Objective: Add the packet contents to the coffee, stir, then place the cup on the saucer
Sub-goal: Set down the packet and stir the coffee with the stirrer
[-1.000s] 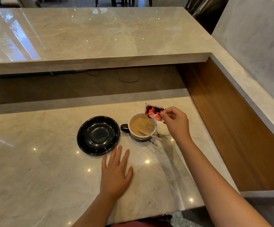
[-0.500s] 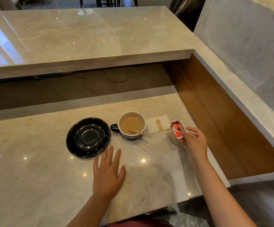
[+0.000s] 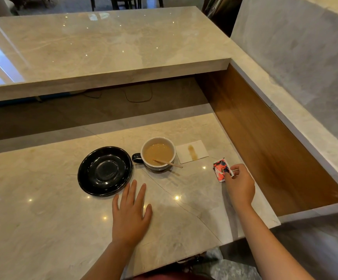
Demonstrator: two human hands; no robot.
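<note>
A dark cup point(image 3: 158, 153) with a white inside holds light brown coffee, its handle pointing left. A wooden stir stick point(image 3: 169, 163) leans in it, its end over the right rim. The empty black saucer point(image 3: 104, 170) sits just left of the cup. My right hand point(image 3: 239, 183) is low at the counter, right of the cup, pinching a red and black packet point(image 3: 221, 169) that touches or nearly touches the surface. My left hand point(image 3: 130, 212) lies flat on the counter, fingers spread, in front of the saucer and cup.
A white napkin point(image 3: 192, 151) with a brown stain lies right behind the cup. The marble counter point(image 3: 43, 219) ends close in front of me. A wooden side panel point(image 3: 265, 142) stands at the right. A raised marble ledge point(image 3: 103, 57) overhangs the back.
My right hand has carried the packet from above the cup down and to the right, to the counter beside the napkin. The left hand, cup, stick and saucer stayed put.
</note>
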